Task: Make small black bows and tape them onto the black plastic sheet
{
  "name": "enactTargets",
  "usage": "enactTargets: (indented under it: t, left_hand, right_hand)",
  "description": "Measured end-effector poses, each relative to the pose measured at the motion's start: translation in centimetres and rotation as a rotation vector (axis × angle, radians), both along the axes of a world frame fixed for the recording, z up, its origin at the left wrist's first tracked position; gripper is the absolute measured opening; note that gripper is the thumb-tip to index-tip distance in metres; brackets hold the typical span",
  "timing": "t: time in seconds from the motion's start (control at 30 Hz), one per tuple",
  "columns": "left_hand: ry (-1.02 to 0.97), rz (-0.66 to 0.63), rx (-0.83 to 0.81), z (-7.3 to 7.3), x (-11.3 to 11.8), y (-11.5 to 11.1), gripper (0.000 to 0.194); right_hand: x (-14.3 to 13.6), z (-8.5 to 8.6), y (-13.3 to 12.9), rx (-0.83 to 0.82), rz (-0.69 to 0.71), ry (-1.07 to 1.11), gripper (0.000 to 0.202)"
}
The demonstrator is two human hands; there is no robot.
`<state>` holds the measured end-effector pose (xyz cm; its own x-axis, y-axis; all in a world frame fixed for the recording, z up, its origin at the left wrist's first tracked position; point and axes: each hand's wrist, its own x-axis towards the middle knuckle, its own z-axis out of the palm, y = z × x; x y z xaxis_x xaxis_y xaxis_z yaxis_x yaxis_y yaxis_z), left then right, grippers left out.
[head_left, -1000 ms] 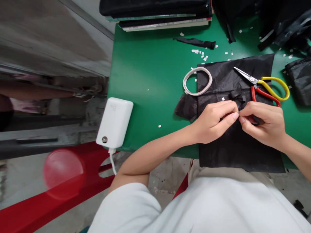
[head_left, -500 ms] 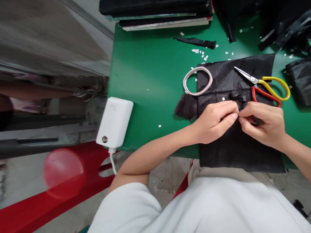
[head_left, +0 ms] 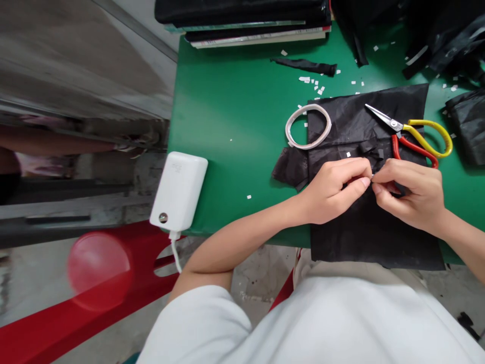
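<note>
Thumb and fingers of my left hand (head_left: 338, 191) are pinched together over a black fabric sheet (head_left: 371, 232). My right hand (head_left: 413, 194) is pinched too, its fingertips almost meeting the left ones. A tiny pale bit shows between the fingertips; what each hand grips is too small to make out. Just above the hands lies a small bunched black strip (head_left: 371, 147). Scissors (head_left: 411, 132) with one yellow and one red handle rest on the sheet, blades towards the upper left. A whitish tape ring (head_left: 308, 126) overlaps the sheet's left edge.
On the green table (head_left: 227, 111) are a white power bank (head_left: 179, 191) with a cable, stacked books (head_left: 257, 35), a black strip (head_left: 305, 65), scattered white bits and black material (head_left: 470, 124) at the right. A red chair (head_left: 140, 273) stands lower left.
</note>
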<state>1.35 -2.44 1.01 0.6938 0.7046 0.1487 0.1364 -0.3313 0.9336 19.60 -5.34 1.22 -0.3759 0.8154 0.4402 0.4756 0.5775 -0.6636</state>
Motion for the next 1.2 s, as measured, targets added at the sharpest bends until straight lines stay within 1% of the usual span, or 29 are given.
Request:
enactTargets:
  t: [0.2,0.33,0.4,0.57,0.77,0.87,0.97,1.2]
  left_hand:
    - [0.005,0.005,0.012,0.0,0.0,0.1,0.024]
    - [0.012,0.039,0.081,-0.1,0.1,0.0,0.020]
    - [0.020,0.050,0.140,-0.2,0.2,-0.1,0.018]
    - [0.084,0.085,0.413,-0.6,0.3,-0.5,0.017]
    - [0.305,0.177,0.778,-1.3,0.4,-0.9,0.018]
    - [0.369,0.216,0.884,-1.6,0.5,-1.0,0.018]
    - [0.369,0.229,0.905,-1.8,0.6,-1.1,0.018]
    - [0.348,0.241,0.870,-1.9,0.6,-1.2,0.016]
  right_hand:
    - [0.2,0.0,0.0,-0.026,0.002,0.001,0.017]
    - [0.4,0.0,0.0,-0.066,0.001,0.038,0.015]
    - [0.4,0.0,0.1,-0.078,0.013,0.053,0.014]
    - [0.3,-0.3,0.1,-0.064,0.017,0.036,0.013]
    - [0.0,-0.7,0.0,-0.015,-0.047,-0.015,0.014]
    - [-0.1,-0.8,0.0,0.001,-0.066,-0.028,0.013]
    - [-0.2,-0.8,-0.1,0.012,-0.068,-0.029,0.014]
    - [-0.4,-0.8,-0.1,0.002,-0.077,-0.033,0.016]
